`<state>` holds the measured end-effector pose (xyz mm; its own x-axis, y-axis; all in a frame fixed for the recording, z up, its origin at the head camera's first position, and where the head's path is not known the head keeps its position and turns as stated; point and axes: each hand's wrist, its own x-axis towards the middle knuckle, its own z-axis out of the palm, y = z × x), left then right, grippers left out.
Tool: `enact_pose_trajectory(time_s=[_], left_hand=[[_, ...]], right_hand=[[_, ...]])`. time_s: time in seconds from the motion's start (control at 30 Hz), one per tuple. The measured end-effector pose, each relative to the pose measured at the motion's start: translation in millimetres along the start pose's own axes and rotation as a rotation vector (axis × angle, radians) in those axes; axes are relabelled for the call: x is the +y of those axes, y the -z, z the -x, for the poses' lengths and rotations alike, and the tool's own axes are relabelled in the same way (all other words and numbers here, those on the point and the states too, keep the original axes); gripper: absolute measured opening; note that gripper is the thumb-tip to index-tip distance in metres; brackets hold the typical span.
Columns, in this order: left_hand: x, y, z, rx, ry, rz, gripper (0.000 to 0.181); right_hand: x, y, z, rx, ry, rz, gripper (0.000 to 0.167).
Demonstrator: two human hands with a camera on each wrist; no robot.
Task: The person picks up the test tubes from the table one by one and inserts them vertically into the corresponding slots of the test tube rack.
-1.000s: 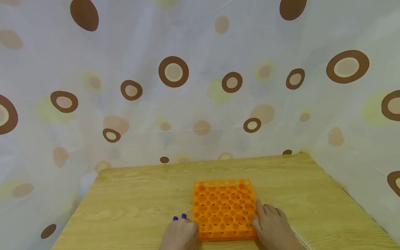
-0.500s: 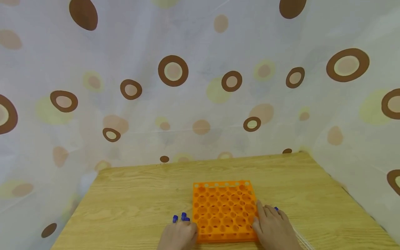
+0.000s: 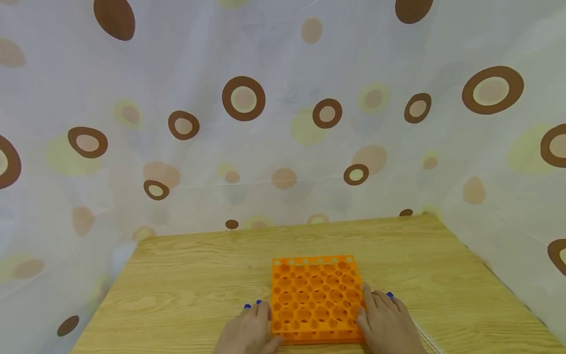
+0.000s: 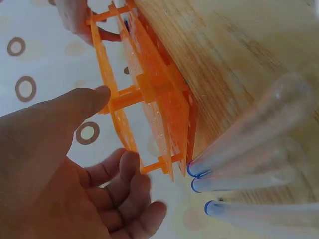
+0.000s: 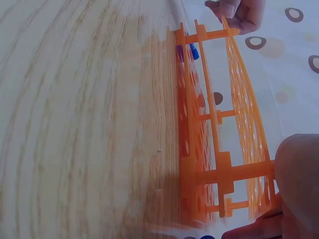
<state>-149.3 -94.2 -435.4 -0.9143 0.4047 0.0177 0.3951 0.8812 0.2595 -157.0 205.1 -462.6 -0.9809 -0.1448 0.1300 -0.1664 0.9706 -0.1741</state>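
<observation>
Orange tiered rack (image 3: 310, 305) (many-holed), upright

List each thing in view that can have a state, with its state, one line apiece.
Orange rack: upright, no tubes seen in it.
Left hand: fingers loosely bent, thumb at the rack.
Right hand: holding the rack's right side.
Left-side tubes: lying down, blue-capped.
Right-side tubes: lying down, partly hidden by the right hand.
Patterned sheet: hanging, lightly creased.

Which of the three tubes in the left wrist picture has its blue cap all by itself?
The lowest tube: its cap sits apart, while the upper two tubes have their caps close together.
</observation>
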Motion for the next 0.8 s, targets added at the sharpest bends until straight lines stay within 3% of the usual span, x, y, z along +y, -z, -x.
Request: enact_pose_trajectory(time_s=[0.17,0.33,0.47,0.8], left_hand=[[4.3,-8.0,-4.9,0.126,-0.013,-0.215,0.076],[6.8,-13.1,-13.1,0.135,0.050,-0.271,0.095],[6.5,-19.1,-16.9,0.137,0.081,-0.296,0.097],[1.8,-36.6,-19.3,0.269,0.049,-0.361,0.083]], right_hand=[[1.0,-0.2,-0.2,0.003,0.006,0.006,0.050],[1.7,-1.7,0.0,0.017,0.012,0.030,0.049],[1.1,-2.9,0.7,0.024,0.010,0.035,0.049],[0.6,-1.1,-0.4,0.003,0.004,0.007,0.050]])
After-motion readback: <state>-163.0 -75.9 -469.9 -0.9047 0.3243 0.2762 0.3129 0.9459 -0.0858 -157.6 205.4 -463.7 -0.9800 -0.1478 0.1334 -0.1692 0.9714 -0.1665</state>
